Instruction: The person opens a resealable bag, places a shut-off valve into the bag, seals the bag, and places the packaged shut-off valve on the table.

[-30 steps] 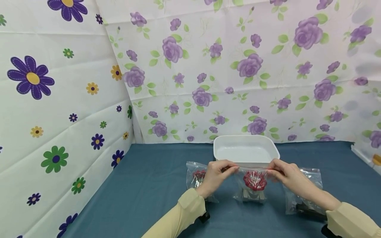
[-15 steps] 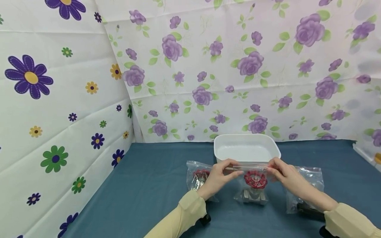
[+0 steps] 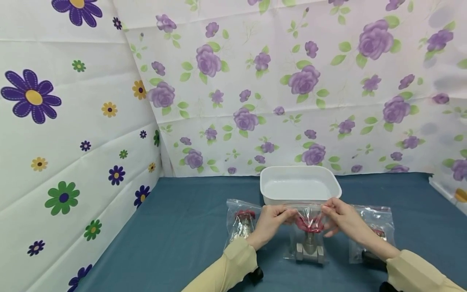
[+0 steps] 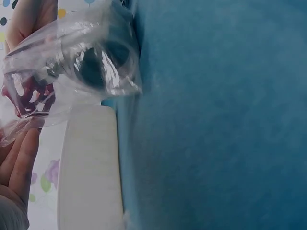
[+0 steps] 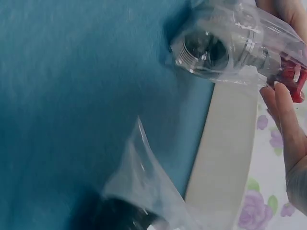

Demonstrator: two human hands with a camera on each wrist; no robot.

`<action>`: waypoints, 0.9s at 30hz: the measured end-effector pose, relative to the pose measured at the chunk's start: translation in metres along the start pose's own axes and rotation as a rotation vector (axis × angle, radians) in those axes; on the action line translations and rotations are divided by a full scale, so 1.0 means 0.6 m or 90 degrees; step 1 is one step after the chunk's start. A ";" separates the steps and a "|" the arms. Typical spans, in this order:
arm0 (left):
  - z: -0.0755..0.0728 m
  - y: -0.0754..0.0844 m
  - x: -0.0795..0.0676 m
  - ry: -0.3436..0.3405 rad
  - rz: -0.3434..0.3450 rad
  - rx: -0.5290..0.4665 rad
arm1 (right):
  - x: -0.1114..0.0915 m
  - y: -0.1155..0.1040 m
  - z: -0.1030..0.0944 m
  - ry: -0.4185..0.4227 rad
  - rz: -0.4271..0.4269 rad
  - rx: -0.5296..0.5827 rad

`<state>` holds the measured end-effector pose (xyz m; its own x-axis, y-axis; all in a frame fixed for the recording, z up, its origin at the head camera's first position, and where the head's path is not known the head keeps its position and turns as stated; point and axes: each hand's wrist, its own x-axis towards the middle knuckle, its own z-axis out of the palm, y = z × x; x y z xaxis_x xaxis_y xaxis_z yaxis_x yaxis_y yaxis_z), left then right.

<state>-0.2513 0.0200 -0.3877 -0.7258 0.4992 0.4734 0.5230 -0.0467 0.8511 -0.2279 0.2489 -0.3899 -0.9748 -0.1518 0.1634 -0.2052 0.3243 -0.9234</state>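
Between my hands, in the head view, hangs a clear zip bag (image 3: 292, 243) with a metal gate valve (image 3: 310, 250) inside, topped by a red handwheel (image 3: 310, 224). My left hand (image 3: 270, 225) pinches the left top corner of the bag. At the right top corner, thumb and fingers of my right hand (image 3: 344, 221) pinch the plastic, the lower fingers loosely spread. The wrist views show the valve's threaded opening (image 4: 98, 64) through the plastic. Whether the valve touches the cloth, I cannot tell.
Behind the bag stands a white rectangular tray (image 3: 300, 188). A second bagged red-wheel valve (image 3: 243, 223) is partly hidden by my left hand. To the right, another clear bag (image 3: 383, 219) holds a dark-handled item (image 3: 373, 260), partly behind my right forearm. Blue cloth (image 3: 189, 227) covers the table.
The bag and valve have come slightly lower and nearer. The valve now shows more upright, its handwheel seen nearly edge-on rather than face-on. Both hands keep their pinch on the bag.
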 end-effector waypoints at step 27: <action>0.016 -0.087 0.022 0.053 -0.238 -0.092 | 0.041 0.023 0.006 -0.038 0.164 -0.007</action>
<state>-0.2839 0.0375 -0.4281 -0.8910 0.4329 0.1367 0.1518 0.0004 0.9884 -0.2547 0.2466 -0.4000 -0.9882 -0.1180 -0.0973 0.0472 0.3697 -0.9280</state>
